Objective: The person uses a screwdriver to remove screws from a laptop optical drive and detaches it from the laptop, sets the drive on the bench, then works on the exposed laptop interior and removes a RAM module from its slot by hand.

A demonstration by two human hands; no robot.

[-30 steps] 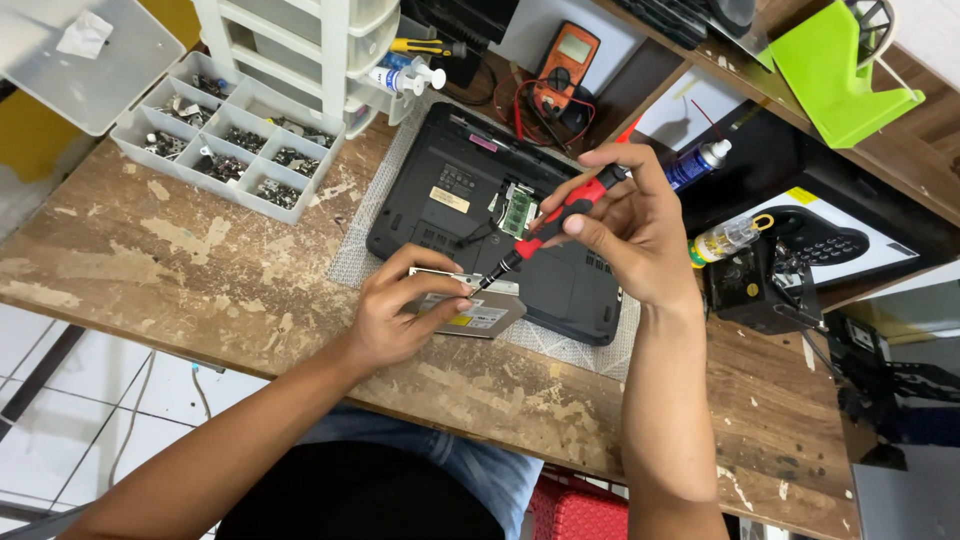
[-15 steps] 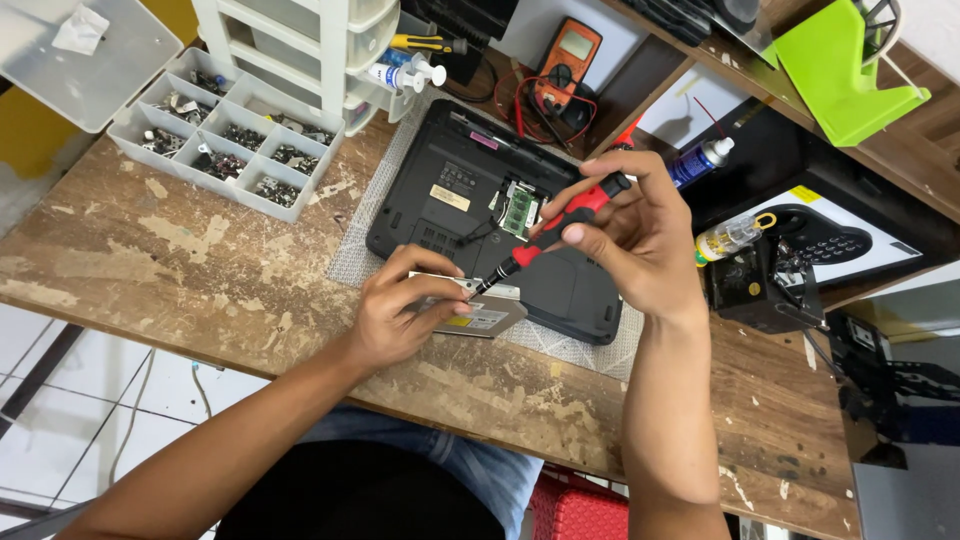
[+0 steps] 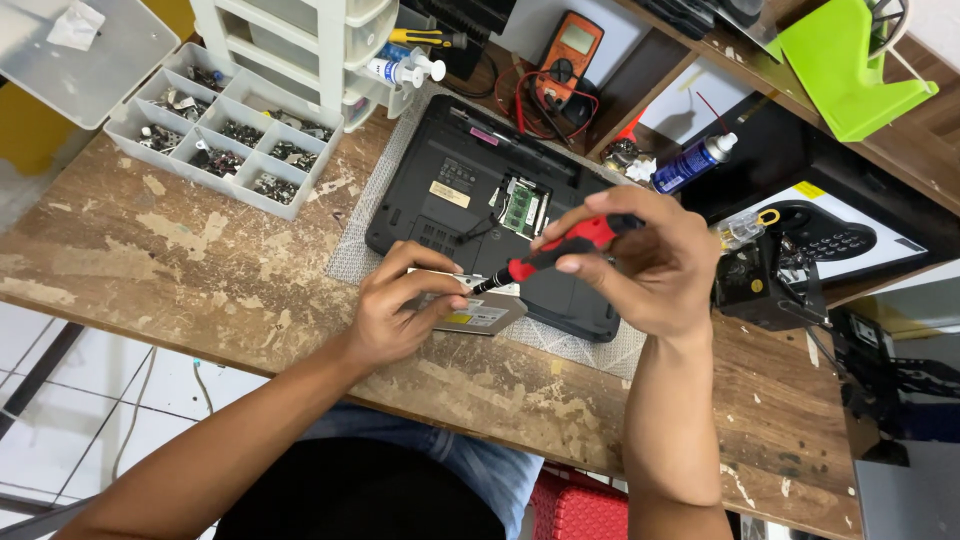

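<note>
— Where's the drive sitting?

— I see the flat grey optical drive (image 3: 478,314) lying on the grey mat (image 3: 352,255), at the near edge of the upturned black laptop (image 3: 470,205), roughly mid-table. My left hand (image 3: 395,315) is clamped on its left end, fingers curled over the top, thumb on the near side — pinning it flat.

— And the tool?

— The red-handled screwdriver (image 3: 548,252) is pinched in my right hand (image 3: 650,265), fingers closed round the handle. It slants down to the left, and its dark tip meets the far edge of the drive, just beside my left fingertips. So the drive lies under the left hand and just left of and below the right.

— What's round about?

— The laptop has an open bay showing a green memory module (image 3: 520,207). Far left on the worn wooden table (image 3: 150,260) there's a clear parts organiser (image 3: 215,140) full of small screws, with a white drawer unit (image 3: 300,45) behind it. Farther back sit an orange multimeter (image 3: 568,50) and a blue spray can (image 3: 692,165); to the right, a black boxy device (image 3: 760,285).
</note>
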